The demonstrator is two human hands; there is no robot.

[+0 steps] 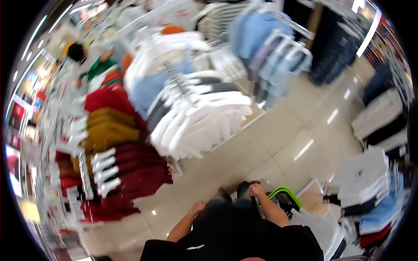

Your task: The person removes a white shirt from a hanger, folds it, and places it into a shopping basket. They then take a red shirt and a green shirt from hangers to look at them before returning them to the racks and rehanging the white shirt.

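My right hand [256, 189] is closed in front of my body, around what looks like the dark handle of a shopping basket. The black basket with a bright green rim [285, 191] is beside my right forearm, which partly covers it. My left hand [199, 206] hangs by my left thigh, away from the clothes. Its fingers are too small and blurred to read, and I see nothing in it. Ahead of me hang white tops [209, 117] on white hangers. Dark red garments [135, 169] hang to the left of them.
Mustard garments [111, 130] hang beyond the red ones. Light blue tops [261, 35] and dark jeans [333, 58] are at the back. A rack with white tops [361, 174] stands close on the right. Shiny tiled floor [261, 148] runs between the displays.
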